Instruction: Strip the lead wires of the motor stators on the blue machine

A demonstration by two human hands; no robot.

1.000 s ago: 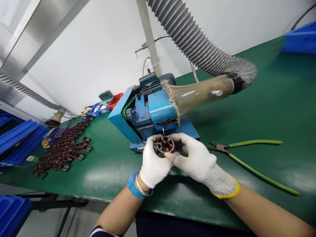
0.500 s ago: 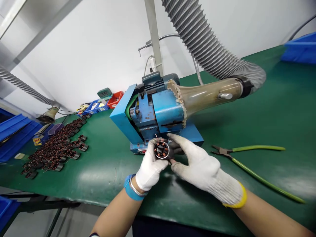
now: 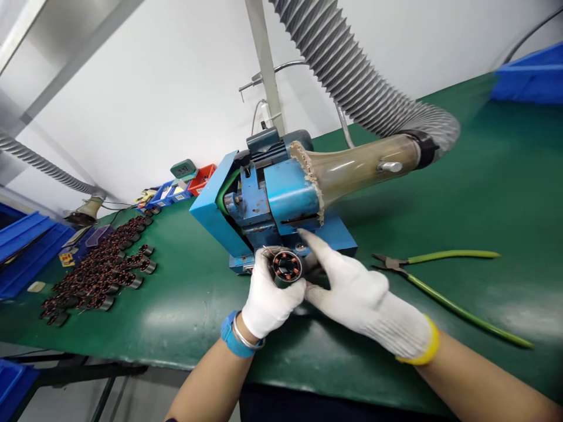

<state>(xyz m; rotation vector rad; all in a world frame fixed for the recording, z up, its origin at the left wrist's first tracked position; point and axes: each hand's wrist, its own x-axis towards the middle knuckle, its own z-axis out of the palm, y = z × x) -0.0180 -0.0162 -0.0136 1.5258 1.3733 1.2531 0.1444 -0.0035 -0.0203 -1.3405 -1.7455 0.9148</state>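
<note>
A small motor stator [image 3: 287,266], a metal ring with copper windings and a dark centre, sits in the grip of my left hand [image 3: 270,296], white-gloved, its open face tilted up toward me. Close on its right is my right hand [image 3: 352,293], in a white glove with a yellow cuff. The index finger is stretched toward the machine and the thumb lies apart from it, close to the stator's lower right. Its other fingertips are dark, blurred and partly hidden beside the stator. Just behind both hands stands a blue belt-driven machine [image 3: 292,193].
Many wound stators [image 3: 101,264] cover the left of the green bench [image 3: 176,316]. Green-handled cutting pliers [image 3: 396,264] lie open on the right. A clear nozzle [image 3: 360,167] and grey hose [image 3: 334,53] join the machine. Blue bins [image 3: 530,76] stand at the back right.
The view has shifted slightly, moving the bench and machine left in the picture. The stator's face has turned a little in my left hand. My right hand stays beside it, index finger still extended.
</note>
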